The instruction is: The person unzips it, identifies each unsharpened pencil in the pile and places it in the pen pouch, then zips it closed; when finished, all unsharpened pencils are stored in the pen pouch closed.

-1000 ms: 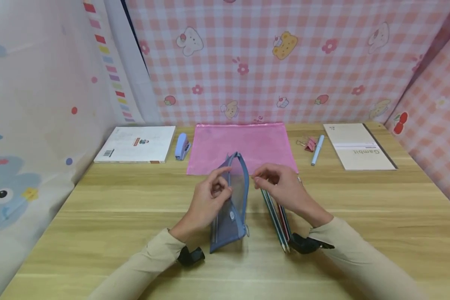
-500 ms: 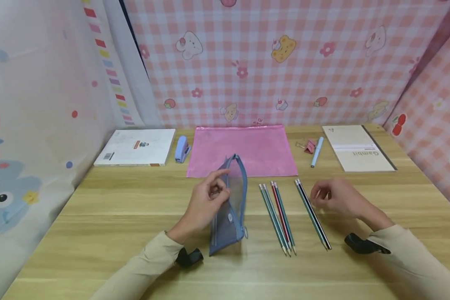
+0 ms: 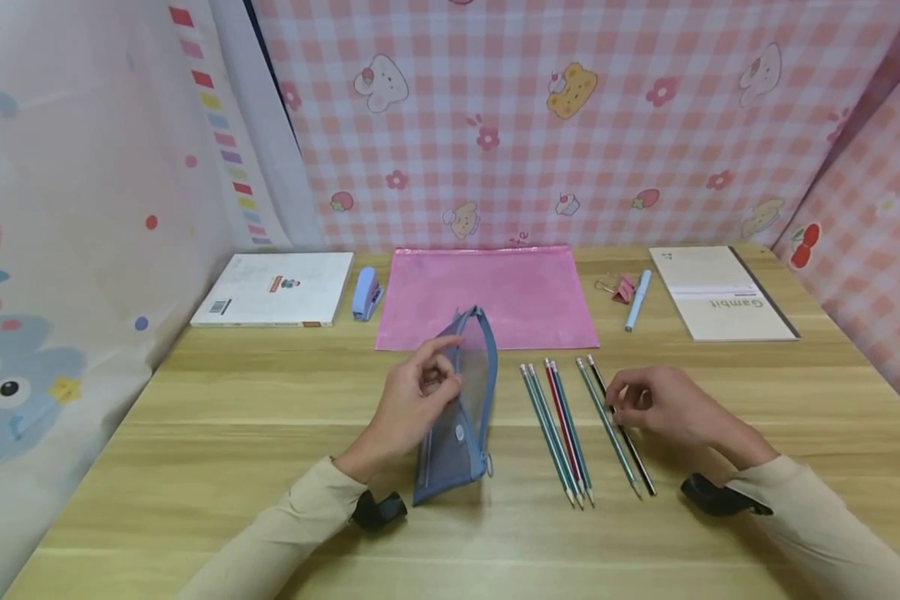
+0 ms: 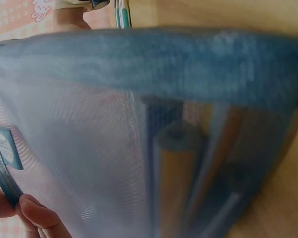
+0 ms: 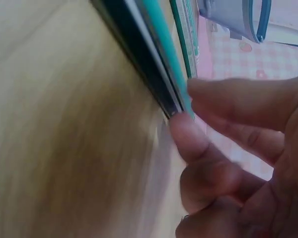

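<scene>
A blue mesh pencil case (image 3: 450,458) stands upright on the table with its zip undone. My left hand (image 3: 412,400) pinches its upper edge between thumb and finger. Through the mesh in the left wrist view, several long items show, one an orange-yellow barrel (image 4: 176,188). To the right, my right hand (image 3: 663,408) pinches a black striped pencil (image 3: 639,462) with its fingertips. A teal pencil (image 3: 607,421) lies just left of that one. Between case and right hand, several teal pencils (image 3: 543,433) and a red pencil (image 3: 566,433) lie side by side, erasers away from me.
At the back lie a white book (image 3: 270,287), a purple stapler (image 3: 366,293), a pink zip pouch (image 3: 510,304), a pink binder clip (image 3: 624,289), a light blue pen (image 3: 636,304) and a cream notebook (image 3: 720,292). A pink checked cloth (image 3: 495,100) hangs behind the table.
My right hand has moved right, from beside the case's mouth to the rightmost pencils. The black pencil now lies slightly apart from its teal neighbour. The left hand stays on the case.
</scene>
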The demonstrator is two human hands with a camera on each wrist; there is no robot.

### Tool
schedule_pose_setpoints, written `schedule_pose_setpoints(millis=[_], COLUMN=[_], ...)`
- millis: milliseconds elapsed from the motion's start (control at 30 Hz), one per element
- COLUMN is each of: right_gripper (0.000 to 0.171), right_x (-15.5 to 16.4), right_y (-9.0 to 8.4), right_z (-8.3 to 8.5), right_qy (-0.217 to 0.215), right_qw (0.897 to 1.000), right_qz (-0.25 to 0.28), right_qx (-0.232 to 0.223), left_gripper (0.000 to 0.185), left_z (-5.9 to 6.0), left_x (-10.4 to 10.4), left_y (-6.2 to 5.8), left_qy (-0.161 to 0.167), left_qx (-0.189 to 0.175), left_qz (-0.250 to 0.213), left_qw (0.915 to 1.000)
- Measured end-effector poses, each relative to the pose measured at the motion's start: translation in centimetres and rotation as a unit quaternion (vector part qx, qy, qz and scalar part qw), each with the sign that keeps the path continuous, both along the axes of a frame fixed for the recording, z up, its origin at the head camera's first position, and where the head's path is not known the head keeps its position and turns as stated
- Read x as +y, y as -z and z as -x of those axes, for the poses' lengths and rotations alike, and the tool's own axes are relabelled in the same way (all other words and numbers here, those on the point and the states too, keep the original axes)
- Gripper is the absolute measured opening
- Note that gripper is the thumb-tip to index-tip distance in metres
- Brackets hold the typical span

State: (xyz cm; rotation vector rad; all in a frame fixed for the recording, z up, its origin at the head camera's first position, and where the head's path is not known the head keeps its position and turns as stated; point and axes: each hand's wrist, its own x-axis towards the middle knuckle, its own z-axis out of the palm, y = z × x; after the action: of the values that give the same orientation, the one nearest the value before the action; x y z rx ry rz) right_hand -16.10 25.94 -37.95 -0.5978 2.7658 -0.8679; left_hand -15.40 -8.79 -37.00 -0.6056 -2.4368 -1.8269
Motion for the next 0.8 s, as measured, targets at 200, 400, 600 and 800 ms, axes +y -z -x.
schedule_pose_setpoints(millis=[200,400,600,800], right_gripper=[0.011,0.013,0.016,0.015], right_x=[-0.5,-1.2,-1.9,-2.0], right_y=[0.0,-0.4,-0.9,-1.0], right_z=[0.1,0.1,0.3,0.8], right_qy=[0.003,0.012,0.034,0.039], right_qw=[1.0,0.997,0.995,0.995], right_qz=[-0.025,-0.065,-0.094,-0.082], right_qx=[-0.002,0.029,0.023,0.033], left_gripper=[0.048,0.048,0.047,0.047], left_z=[0.0,0.1,0.0,-0.1], left_x=[0.0,-0.2,-0.2,-0.1], left_y=[-0.1,-0.3,-0.2,-0.3], left_qy=[0.001,-0.001,0.002,-0.005], left_qx=[-0.004,-0.003,0.002,-0.003], left_qz=[0.003,0.003,0.003,0.004], left_qw=[1.0,1.0,1.0,1.0])
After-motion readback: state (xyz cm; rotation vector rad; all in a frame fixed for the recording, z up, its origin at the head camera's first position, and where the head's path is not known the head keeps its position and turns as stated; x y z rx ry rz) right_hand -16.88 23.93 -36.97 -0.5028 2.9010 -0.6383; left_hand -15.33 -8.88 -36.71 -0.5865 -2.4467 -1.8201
